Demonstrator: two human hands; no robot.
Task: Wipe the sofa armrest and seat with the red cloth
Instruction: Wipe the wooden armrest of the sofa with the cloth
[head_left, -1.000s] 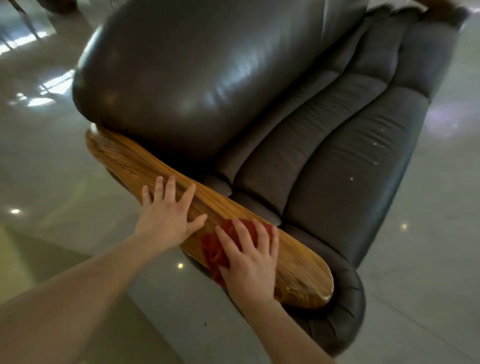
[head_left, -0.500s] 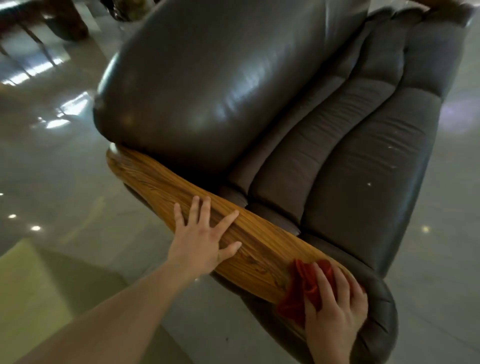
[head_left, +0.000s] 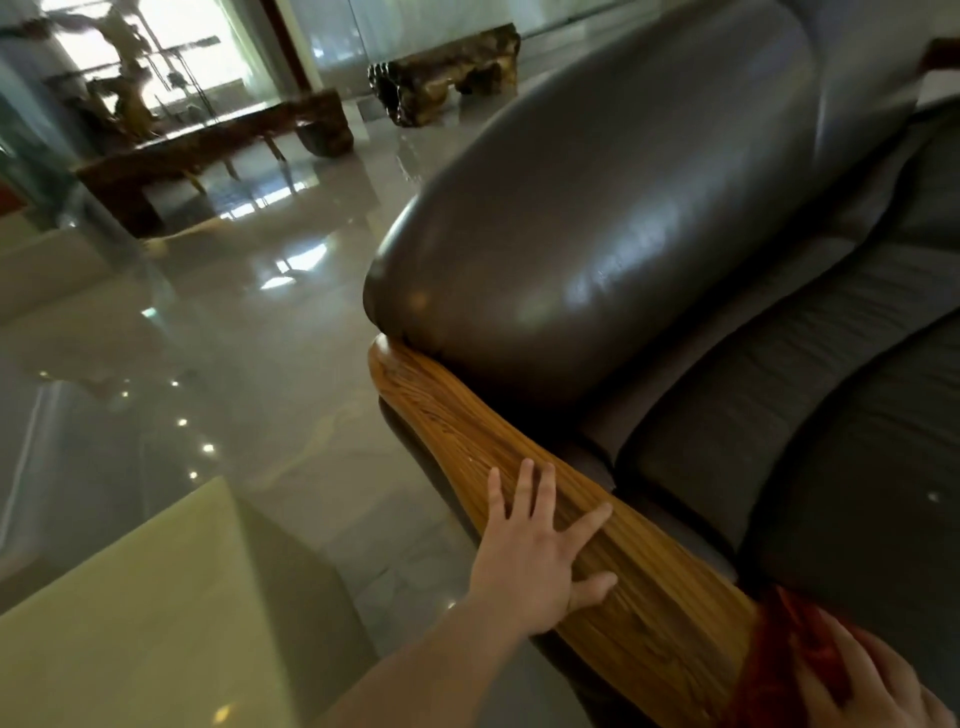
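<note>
meanwhile the left hand (head_left: 540, 561) lies flat with fingers spread on the wooden armrest (head_left: 519, 467), gripping nothing, while the right hand (head_left: 862, 686) presses the red cloth (head_left: 779, 649) onto the armrest's near end; its grip looks closed on the cloth, though the frame edge cuts it off. to wipe well, the person should keep the cloth flat under the palm, stroke along the grain, then move to the seat (head_left: 779, 415).

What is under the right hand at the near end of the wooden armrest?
The red cloth lies under the right hand, pressed on the near end of the wooden armrest. The cloth and hand cover the wood beneath them, so its state cannot be seen.
</note>
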